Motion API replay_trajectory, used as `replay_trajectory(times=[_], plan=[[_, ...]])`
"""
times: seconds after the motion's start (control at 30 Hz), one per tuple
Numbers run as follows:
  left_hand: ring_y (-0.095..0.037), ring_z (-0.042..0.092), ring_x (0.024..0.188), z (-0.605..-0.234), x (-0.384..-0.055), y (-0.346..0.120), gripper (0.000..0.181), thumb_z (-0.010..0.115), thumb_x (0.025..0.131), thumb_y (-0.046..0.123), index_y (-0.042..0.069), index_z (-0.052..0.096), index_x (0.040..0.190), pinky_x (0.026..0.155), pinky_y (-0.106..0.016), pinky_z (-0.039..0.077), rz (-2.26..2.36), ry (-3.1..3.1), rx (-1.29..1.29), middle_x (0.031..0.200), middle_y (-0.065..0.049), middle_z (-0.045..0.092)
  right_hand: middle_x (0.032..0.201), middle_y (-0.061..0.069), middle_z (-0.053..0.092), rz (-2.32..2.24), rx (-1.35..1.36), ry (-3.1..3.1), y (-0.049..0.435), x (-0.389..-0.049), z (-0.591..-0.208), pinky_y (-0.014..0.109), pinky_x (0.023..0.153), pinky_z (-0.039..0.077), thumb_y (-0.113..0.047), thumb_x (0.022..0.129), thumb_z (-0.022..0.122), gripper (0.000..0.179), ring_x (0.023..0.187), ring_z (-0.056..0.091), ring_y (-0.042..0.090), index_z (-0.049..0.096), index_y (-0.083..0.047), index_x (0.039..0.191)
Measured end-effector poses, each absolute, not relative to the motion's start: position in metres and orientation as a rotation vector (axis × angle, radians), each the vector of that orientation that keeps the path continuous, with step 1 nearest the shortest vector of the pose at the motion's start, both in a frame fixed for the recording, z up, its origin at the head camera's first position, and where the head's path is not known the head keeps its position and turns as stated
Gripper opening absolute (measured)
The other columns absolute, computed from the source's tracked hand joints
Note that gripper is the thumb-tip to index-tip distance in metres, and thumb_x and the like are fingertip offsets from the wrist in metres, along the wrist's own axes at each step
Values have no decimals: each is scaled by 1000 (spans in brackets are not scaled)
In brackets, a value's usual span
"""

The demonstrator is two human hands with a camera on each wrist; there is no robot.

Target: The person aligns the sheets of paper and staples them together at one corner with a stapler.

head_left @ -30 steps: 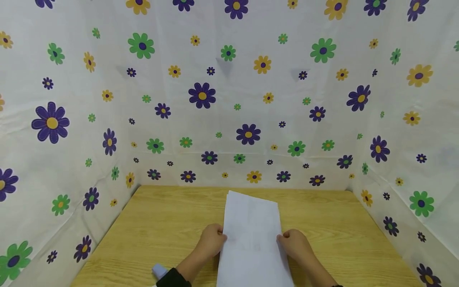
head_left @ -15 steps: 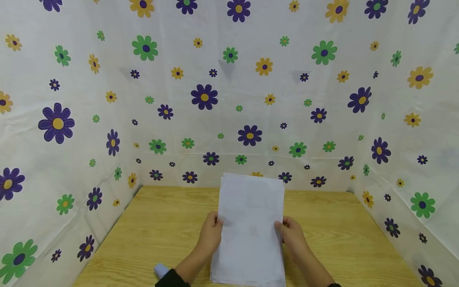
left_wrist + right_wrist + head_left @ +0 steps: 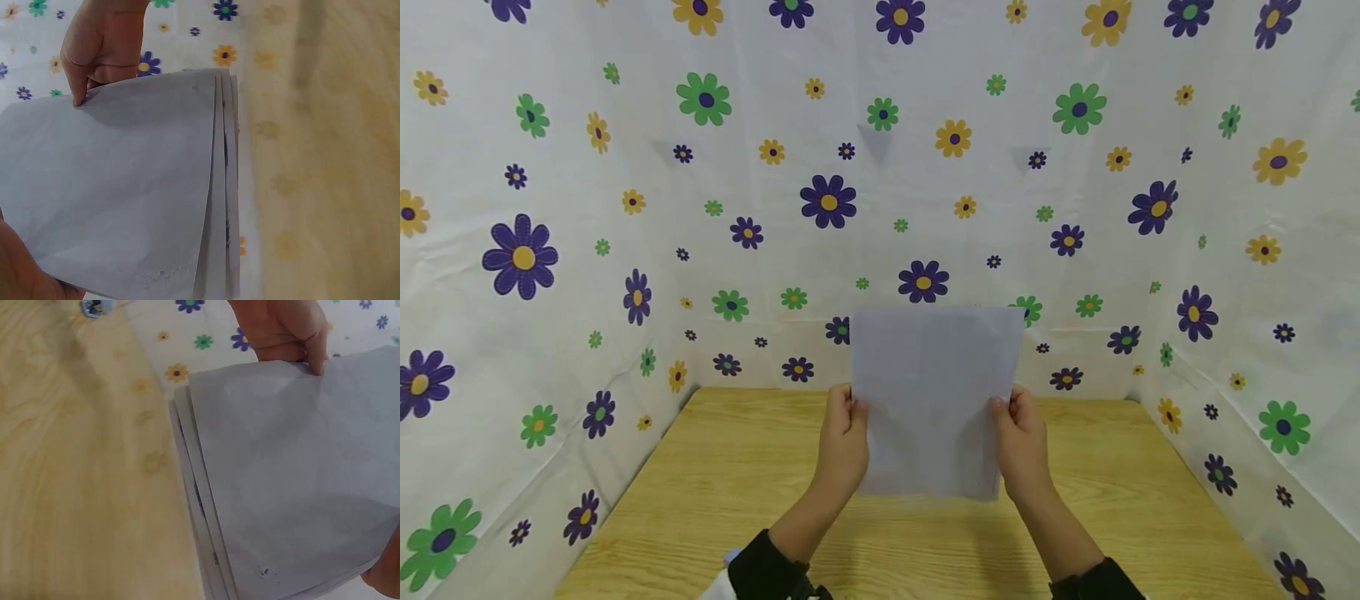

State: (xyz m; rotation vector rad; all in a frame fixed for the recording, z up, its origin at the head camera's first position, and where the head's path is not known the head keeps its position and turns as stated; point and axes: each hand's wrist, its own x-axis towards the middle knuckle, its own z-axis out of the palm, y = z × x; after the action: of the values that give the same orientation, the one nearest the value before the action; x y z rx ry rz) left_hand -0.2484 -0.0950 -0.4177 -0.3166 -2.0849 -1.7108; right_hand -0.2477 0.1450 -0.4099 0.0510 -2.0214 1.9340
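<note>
Both hands hold up a stack of white paper (image 3: 934, 400), several sheets with their lower edges slightly fanned. The left hand (image 3: 844, 442) grips its left edge, thumb in front and fingers curled behind. On the right edge the right hand (image 3: 1022, 442) has the same thumb-front grip. The stack stands nearly upright above the table, its top overlapping the flowered cloth in the head view. In the left wrist view the lower edges of the sheets (image 3: 219, 187) show as offset layers, with small dark marks on the inner ones.
A wooden table (image 3: 737, 467) lies below, with flowered cloth (image 3: 760, 167) hanging behind and at both sides. A small light blue object (image 3: 732, 555) lies on the table by the left sleeve, mostly hidden; part of it (image 3: 95, 306) shows in the right wrist view.
The paper stack was low over the table and leaning away. Both hands have raised it and tilted it more upright; its lower edge is now above the tabletop.
</note>
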Motion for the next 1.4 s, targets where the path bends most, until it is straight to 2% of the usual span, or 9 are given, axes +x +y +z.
replay_trajectory(times=[0.1,0.27,0.43,0.57,0.77,0.9,1.03,1.27,1.4], plan=[[-25,58,108,-405,-247,-93,15,39,111,12,5,47,121,92,-41,48,-1752,-1969,-397,123,-13,57,125,15,62,1910,186,-1913,144,-246,-397,24,90,50,-12,109,46,25,109,61,19,51,3,128],[-31,60,112,-405,-246,-93,17,38,112,15,4,47,122,94,-51,50,-1779,-1877,-473,128,-14,55,123,14,62,1895,285,-1805,138,-245,-399,25,91,52,-13,109,46,25,108,64,19,51,5,126],[-27,56,125,-446,-252,-95,23,39,112,16,12,46,133,102,-51,48,-1829,-1978,-367,138,-8,53,135,11,57,1925,178,-1900,132,-245,-438,22,97,48,-18,111,44,31,120,58,19,47,-1,137],[-28,49,137,-481,-253,-95,33,41,111,13,13,42,144,112,-54,40,-1847,-2091,-272,147,-9,51,144,10,52,1964,45,-2020,128,-244,-476,24,104,40,-21,112,41,36,131,50,20,42,-5,144],[-33,51,136,-494,-253,-93,27,40,111,14,11,45,137,111,-58,40,-1782,-2152,-229,143,-13,55,141,13,55,1876,32,-2087,124,-242,-493,27,100,43,-23,112,39,36,130,52,26,45,-3,141],[-32,56,127,-481,-253,-94,22,39,111,13,9,47,132,104,-55,46,-1714,-2150,-223,134,-15,58,136,15,59,1836,78,-2081,124,-241,-481,35,98,47,-20,112,40,32,124,56,27,48,-2,137],[-35,59,122,-462,-252,-94,22,39,111,13,8,46,132,99,-57,49,-1690,-2107,-283,130,-17,57,131,16,61,1834,151,-2026,126,-241,-462,45,97,48,-22,112,41,30,116,61,29,50,-1,131],[-35,59,122,-450,-246,-92,23,37,112,18,11,46,132,101,-59,48,-1717,-2070,-355,132,-15,56,131,13,61,1860,205,-1977,130,-241,-455,31,93,49,-22,112,41,32,113,61,22,48,-3,137],[-34,59,123,-470,-245,-92,26,37,112,17,10,46,136,99,-54,49,-1701,-2146,-315,134,-16,56,133,15,60,1863,159,-2053,132,-241,-473,35,96,49,-21,112,40,33,118,60,26,47,-3,139]])
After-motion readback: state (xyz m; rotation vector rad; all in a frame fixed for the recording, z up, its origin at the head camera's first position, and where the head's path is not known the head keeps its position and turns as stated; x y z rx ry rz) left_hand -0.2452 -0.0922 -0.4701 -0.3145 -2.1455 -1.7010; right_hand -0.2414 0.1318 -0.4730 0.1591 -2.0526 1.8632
